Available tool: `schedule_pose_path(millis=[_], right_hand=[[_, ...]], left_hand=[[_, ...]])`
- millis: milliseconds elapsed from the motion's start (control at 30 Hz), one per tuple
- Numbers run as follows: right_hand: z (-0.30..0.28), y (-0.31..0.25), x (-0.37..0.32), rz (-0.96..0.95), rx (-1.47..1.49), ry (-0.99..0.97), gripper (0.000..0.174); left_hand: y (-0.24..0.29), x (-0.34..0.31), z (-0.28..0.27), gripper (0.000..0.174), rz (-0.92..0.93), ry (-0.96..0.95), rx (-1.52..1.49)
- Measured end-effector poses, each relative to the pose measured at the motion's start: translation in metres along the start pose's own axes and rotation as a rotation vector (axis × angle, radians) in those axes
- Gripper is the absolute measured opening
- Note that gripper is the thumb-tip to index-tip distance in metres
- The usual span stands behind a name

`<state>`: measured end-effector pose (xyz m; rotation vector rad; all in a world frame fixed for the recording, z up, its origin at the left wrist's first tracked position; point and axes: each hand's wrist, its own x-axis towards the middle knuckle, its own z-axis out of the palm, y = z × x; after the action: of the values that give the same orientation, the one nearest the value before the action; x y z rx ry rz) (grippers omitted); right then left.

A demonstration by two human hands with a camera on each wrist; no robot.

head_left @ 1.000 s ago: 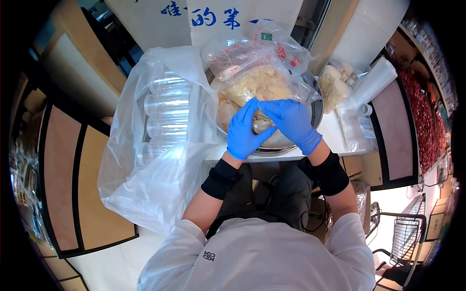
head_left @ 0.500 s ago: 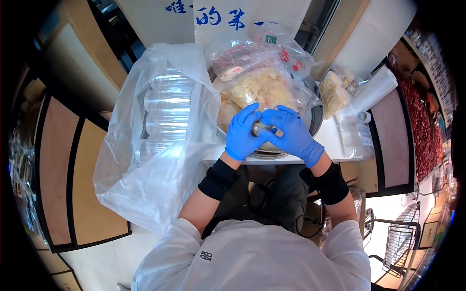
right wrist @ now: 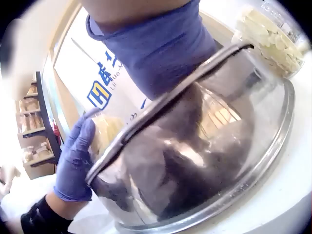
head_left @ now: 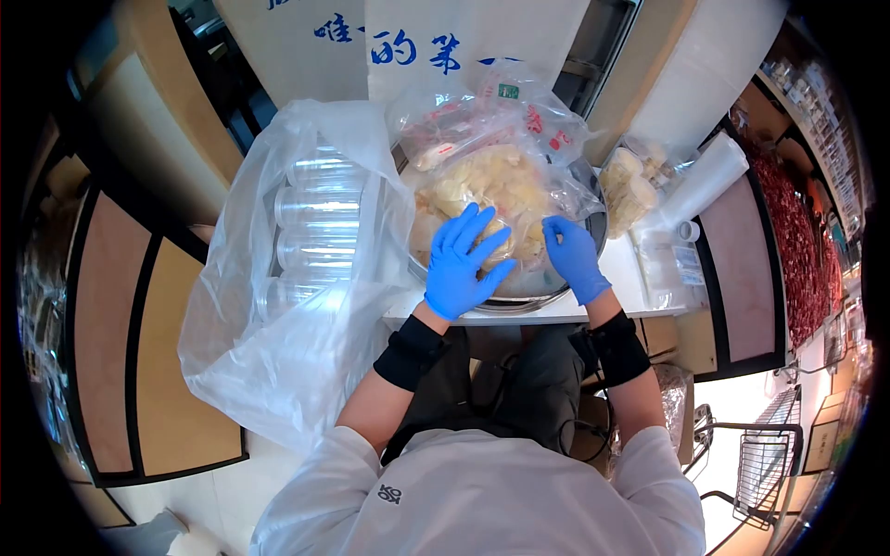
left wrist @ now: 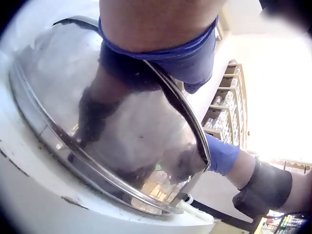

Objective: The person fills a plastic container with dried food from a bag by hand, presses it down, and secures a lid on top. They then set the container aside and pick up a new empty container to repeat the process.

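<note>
My left hand [head_left: 464, 269], in a blue glove, grips a clear container [head_left: 498, 245] over the near left side of a round steel basin [head_left: 528, 304]. The fingers reach up one side of it, with the thumb apart on the near side. Pale, thin dried slices [head_left: 527, 243] show around it in the basin. To its right, my gloved right hand [head_left: 577, 261] dips its fingertips among the slices at the right side. What those fingertips hold, I cannot tell. In both wrist views, the basin wall [left wrist: 146, 126] hides the inside and much of the near hand.
A plastic bag of pale slices [head_left: 491, 176] lies in the far part of the basin. On the left, a big translucent bag [head_left: 269, 371] holds rows of clear jars [head_left: 320, 208]. Filled jars [head_left: 630, 190], a plastic roll [head_left: 709, 176] and flat clear bags [head_left: 663, 269] sit at right.
The hands, close together over the clear container before, have come apart. My right hand has moved right and down to the slices; my left has stayed with the container, its fingers more spread.
</note>
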<state>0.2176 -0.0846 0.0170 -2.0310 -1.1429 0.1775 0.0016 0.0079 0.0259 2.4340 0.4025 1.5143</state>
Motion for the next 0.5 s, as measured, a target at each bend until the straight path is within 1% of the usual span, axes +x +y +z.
schedule_pose_path(millis=[67, 100, 167, 200, 267, 300, 367, 500], right_hand=[[0.017, 0.030, 0.015, -0.510, -0.396, 0.116, 0.017], [0.020, 0.029, 0.019, -0.507, -0.394, 0.122, 0.017], [0.034, 0.027, 0.024, -0.448, -0.426, 0.020, 0.019], [0.037, 0.020, 0.025, -0.444, -0.425, 0.023, 0.019], [0.038, 0.002, 0.030, -0.223, -0.666, -0.104, 0.024], [0.042, 0.001, 0.033, -0.222, -0.666, -0.104, 0.024], [0.049, 0.002, 0.037, -0.047, -0.691, -0.187, 0.028], [0.043, 0.003, 0.033, -0.007, -0.612, -0.171, 0.028]], left_hand=[[-0.004, -0.002, 0.003, 0.038, 0.054, -0.041, -0.012], [-0.004, -0.001, 0.004, 0.038, 0.060, -0.044, -0.013], [-0.004, -0.001, 0.005, 0.034, 0.039, -0.042, -0.035], [-0.003, -0.001, 0.005, 0.034, 0.042, -0.046, -0.036], [-0.003, 0.002, 0.006, 0.031, 0.034, -0.022, -0.032], [-0.003, 0.003, 0.006, 0.031, 0.034, -0.023, -0.033], [-0.005, 0.002, 0.007, 0.027, 0.036, -0.003, -0.058], [-0.005, 0.002, 0.006, 0.023, 0.026, -0.003, -0.071]])
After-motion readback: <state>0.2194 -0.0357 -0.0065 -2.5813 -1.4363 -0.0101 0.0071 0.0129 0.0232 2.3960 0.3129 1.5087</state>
